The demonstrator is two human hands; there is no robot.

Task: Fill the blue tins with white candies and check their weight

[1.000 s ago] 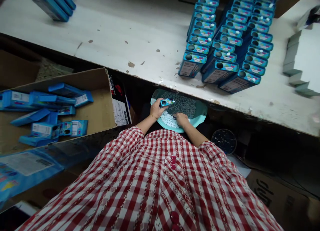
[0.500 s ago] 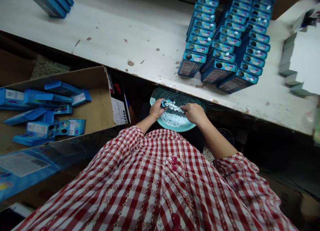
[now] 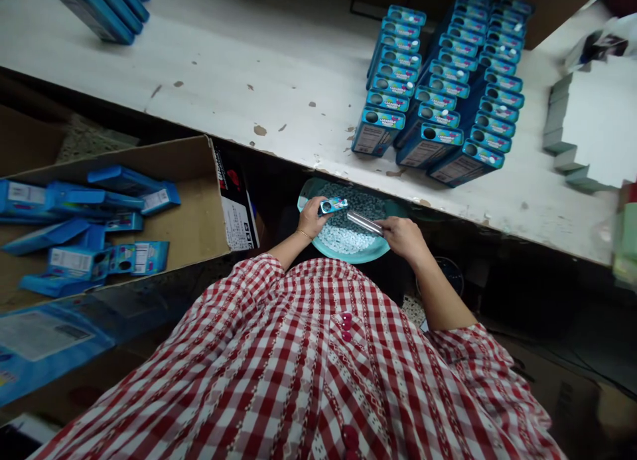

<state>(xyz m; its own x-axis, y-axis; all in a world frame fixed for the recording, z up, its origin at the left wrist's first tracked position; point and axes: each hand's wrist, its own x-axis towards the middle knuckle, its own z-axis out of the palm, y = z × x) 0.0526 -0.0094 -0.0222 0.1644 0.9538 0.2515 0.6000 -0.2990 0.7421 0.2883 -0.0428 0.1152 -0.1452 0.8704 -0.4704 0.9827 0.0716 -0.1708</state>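
Over a teal basin [image 3: 351, 256] of small white candies [image 3: 343, 239], my left hand [image 3: 309, 218] is closed round a small blue candy box [image 3: 334, 205]. The box's end with a dark round hole faces up. My right hand [image 3: 403, 237] grips a shiny metal scoop [image 3: 365, 222], long and narrow, whose tip points left toward the box without touching it. No candies show on the scoop. Part of the basin lies in the shadow of the table edge.
Rows of upright blue boxes [image 3: 438, 101] stand on the worn white table [image 3: 223, 68], with more blue boxes [image 3: 107, 8] at far left. A cardboard carton [image 3: 199, 201] at my left holds loose blue boxes [image 3: 79, 261]. White stacked pieces [image 3: 592, 121] lie at right.
The scoop, heaped with white candies half a second ago, now shows bare metal. My right hand has drawn slightly right and down, away from the box. My left hand still holds the box.
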